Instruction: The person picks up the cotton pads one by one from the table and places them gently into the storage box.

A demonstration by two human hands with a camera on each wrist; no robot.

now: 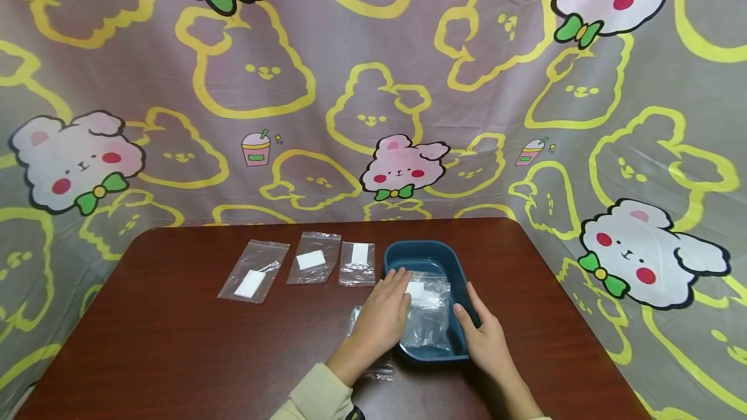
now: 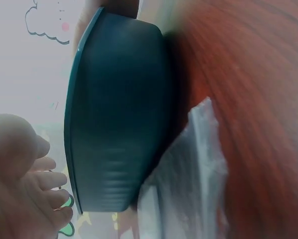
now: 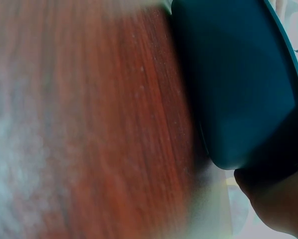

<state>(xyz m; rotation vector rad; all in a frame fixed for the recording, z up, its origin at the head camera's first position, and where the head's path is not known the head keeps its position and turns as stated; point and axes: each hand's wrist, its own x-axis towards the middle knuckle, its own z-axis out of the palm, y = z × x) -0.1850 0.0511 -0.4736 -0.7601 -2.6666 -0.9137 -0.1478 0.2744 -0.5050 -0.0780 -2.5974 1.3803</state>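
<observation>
A dark blue tray (image 1: pixel 428 253) stands on the brown table (image 1: pixel 175 342) and holds several clear plastic bags (image 1: pixel 430 316). My left hand (image 1: pixel 390 300) reaches over the tray's left rim, its fingers lying fairly straight on the bags. My right hand (image 1: pixel 475 319) grips the tray's right rim, thumb inside and fingers outside. In the left wrist view the tray (image 2: pixel 119 124) fills the middle, with a clear bag (image 2: pixel 189 174) beside it and my relaxed fingers (image 2: pixel 44 184) at the lower left. In the right wrist view the tray (image 3: pixel 238 79) shows from outside.
Three clear bags, each with a white pad, lie in a row left of the tray (image 1: pixel 255 271), (image 1: pixel 314 258), (image 1: pixel 357 263). Another clear bag (image 1: pixel 373 368) lies under my left wrist. A cartoon-printed sheet (image 1: pixel 373 83) hangs behind and around the table.
</observation>
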